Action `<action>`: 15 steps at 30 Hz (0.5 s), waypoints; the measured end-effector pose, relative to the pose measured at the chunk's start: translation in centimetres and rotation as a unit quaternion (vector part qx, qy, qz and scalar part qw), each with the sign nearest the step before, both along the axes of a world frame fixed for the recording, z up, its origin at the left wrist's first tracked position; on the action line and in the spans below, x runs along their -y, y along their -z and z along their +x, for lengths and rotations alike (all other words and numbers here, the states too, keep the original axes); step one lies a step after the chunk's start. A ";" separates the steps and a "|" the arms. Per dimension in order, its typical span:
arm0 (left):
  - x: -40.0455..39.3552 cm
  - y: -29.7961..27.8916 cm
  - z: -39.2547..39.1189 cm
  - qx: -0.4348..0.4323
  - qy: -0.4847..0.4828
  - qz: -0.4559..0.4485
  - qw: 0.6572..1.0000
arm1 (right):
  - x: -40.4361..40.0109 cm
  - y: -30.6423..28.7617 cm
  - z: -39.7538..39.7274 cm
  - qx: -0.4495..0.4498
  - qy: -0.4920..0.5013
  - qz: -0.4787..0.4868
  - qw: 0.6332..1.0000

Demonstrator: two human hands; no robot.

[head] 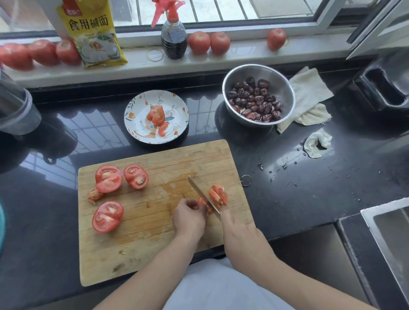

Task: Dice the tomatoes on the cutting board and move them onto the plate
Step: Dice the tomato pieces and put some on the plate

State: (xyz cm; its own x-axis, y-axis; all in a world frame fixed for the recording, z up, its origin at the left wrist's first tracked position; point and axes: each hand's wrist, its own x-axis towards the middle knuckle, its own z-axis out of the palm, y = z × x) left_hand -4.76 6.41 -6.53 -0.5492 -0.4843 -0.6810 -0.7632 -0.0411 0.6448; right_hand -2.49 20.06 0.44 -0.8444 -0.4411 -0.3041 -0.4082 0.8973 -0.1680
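A wooden cutting board (156, 241) lies on the black counter. On its left part sit three halved and quartered tomatoes (109, 178), (136, 176), (108, 216). My left hand (190, 219) pinches a tomato piece (202, 202) near the board's right side. My right hand (239, 231) grips a knife (202, 193) whose blade cuts down into that piece. Cut slices (218, 194) stand just right of the blade. Behind the board a floral plate (137, 115) holds a few tomato pieces (157, 115).
A steel bowl of dark dates (258, 95) stands right of the plate, with cloths (311, 95) beside it. Whole tomatoes (209, 42), a spray bottle (173, 37) and a yellow packet (93, 30) line the windowsill. A sink (407, 238) is at right, a metal pot (1, 95) at left.
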 end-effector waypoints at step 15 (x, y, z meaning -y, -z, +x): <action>-0.1 -0.3 -0.4 0.013 -0.006 0.013 1.000 | -1.4 0.3 0.3 -0.061 -0.027 0.019 0.998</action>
